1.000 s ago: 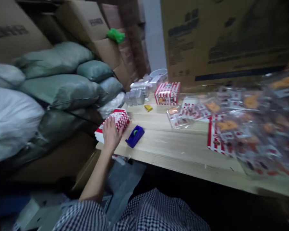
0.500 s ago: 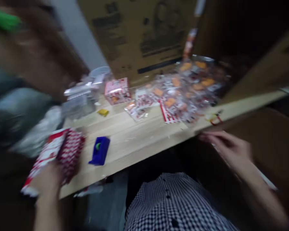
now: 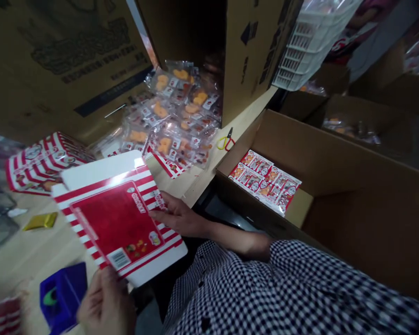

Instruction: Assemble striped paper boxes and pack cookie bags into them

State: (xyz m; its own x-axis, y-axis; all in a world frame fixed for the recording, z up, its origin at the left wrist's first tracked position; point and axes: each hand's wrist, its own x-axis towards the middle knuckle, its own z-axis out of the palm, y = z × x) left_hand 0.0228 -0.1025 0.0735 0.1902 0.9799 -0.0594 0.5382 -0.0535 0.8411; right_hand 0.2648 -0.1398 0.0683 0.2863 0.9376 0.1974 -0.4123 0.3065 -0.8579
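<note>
A flattened red-and-white striped carton (image 3: 111,218) is held up over the table between both hands. My left hand (image 3: 106,300) pinches its lower edge near the barcode. My right hand (image 3: 178,216) grips the carton's right side, its thumb on the printed face. Just left of my left hand is a blue tape dispenser (image 3: 64,295) with a green core. Behind the carton lies a heap of clear packets (image 3: 174,116) with orange pieces inside. An assembled striped box (image 3: 49,160) sits to the left, with a yellow packet (image 3: 40,221) in front of it.
Yellow-and-red scissors (image 3: 226,140) lie at the table's edge. An open cardboard box (image 3: 352,167) on the right holds printed boxes (image 3: 265,180). A white basket (image 3: 302,51) stands at the back right. Large cardboard (image 3: 73,60) rises behind the table. More striped cartons (image 3: 3,316) are at lower left.
The view has swung right, bringing the open box into sight. My left hand has left the striped stack with a flat carton, and my right hand has come over and taken its other side.
</note>
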